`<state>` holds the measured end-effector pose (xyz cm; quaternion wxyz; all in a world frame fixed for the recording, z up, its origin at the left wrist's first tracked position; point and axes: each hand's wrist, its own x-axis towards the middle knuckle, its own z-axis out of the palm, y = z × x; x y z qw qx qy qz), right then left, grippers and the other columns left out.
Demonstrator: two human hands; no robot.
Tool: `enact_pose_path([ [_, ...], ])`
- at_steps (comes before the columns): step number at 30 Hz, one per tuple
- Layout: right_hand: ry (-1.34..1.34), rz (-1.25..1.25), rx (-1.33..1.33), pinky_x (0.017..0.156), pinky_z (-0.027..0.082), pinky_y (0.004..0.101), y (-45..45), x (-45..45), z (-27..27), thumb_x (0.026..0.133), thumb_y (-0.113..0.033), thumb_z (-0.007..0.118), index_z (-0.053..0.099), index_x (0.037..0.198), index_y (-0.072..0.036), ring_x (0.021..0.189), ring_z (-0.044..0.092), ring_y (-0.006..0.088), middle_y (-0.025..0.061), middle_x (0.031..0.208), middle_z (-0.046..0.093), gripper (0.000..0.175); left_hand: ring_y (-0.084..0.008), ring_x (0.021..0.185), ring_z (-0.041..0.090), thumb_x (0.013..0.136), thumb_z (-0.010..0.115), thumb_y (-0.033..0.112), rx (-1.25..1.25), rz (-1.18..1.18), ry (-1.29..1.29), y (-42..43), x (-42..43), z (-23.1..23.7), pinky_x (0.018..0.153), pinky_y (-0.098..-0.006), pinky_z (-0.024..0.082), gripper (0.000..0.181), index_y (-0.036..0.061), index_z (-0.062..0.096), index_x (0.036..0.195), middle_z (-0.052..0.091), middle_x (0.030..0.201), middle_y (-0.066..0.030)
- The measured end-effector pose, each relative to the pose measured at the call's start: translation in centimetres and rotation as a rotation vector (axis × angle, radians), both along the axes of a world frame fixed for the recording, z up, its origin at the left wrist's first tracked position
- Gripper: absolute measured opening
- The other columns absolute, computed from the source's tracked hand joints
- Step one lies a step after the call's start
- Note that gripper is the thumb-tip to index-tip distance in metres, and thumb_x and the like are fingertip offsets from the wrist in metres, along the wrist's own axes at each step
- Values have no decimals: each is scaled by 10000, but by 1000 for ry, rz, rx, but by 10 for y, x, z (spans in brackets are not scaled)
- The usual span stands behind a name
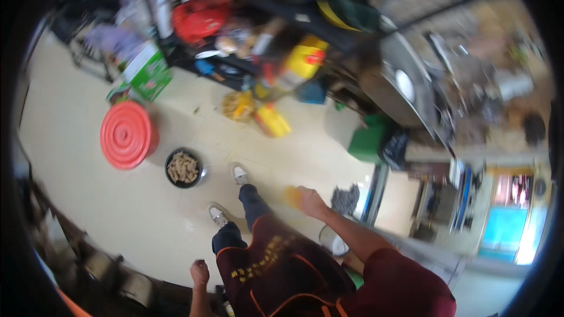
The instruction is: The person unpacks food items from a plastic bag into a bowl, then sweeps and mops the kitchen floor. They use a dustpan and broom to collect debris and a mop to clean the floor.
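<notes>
My right hand [312, 202] is shut on a blurred yellow-orange thing [292, 198], too smeared to name, held out over the pale floor. On the other side, my left hand [200, 272] hangs low with its fingers curled; a small dark patch shows at its fingers, and whether it holds anything is unclear. A dark bowl [199, 180] filled with light brown pieces [182, 167] stands on the floor in front of my shoes. Beside it is a red plastic tub with a red lid [125, 135].
Ahead on the floor are a bag of brownish pieces [237, 106], a yellow and red package [274, 120] and a green bin [369, 141]. A green box [150, 72] sits by a cluttered low shelf. A grey mop head [345, 199] lies to the right near a doorway.
</notes>
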<state>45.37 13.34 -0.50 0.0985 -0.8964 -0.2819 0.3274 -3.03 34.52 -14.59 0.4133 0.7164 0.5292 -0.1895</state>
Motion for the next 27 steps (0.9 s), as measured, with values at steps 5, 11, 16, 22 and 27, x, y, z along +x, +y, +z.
enact_pose_path([
  [5, -168, -275, 25, 569, 509, 456, -138, -48, 8, 913, -175, 536, 607, 969, -29, 674, 655, 318, 174, 797, 653, 171, -213, 644, 649, 861, 542, 72, -450, 460, 111, -2, -46, 54, 514, -341, 527, 221, -55, 642, 1012, 667, 798, -131],
  [11, -109, -688, 263, 509, 469, 386, -287, -86, -49, 929, -209, 544, 589, 975, -56, 651, 614, 267, 118, 787, 610, 166, -268, 782, 677, 895, 523, 98, -401, 553, -132, 37, 8, 119, 650, -396, 592, 268, -55, 596, 1103, 664, 926, -155],
  [16, 645, -1714, 1199, 578, 492, 377, -382, -65, -51, 929, -208, 548, 583, 999, -63, 748, 615, 275, 122, 825, 605, 165, -301, 901, 682, 928, 524, 132, -378, 553, -311, 28, 84, 171, 736, -411, 597, 338, -70, 561, 1197, 662, 1037, -196],
  [22, 72, -1306, 1002, 640, 542, 417, -518, 91, 33, 927, -250, 535, 635, 942, -123, 757, 636, 284, 77, 843, 652, 163, -321, 909, 681, 921, 563, 135, -392, 525, -147, -54, 139, 205, 751, -421, 602, 345, -90, 558, 1182, 657, 1036, -206],
  [27, 545, -1292, 1363, 870, 537, 584, -606, 296, 125, 877, -735, 418, 417, 1462, -197, 1246, 534, 317, 89, 1344, 556, 794, -275, 883, 695, 942, 595, 165, -432, 440, -4, -131, 143, 204, 744, -388, 598, 361, -90, 587, 1198, 678, 1068, -198],
])
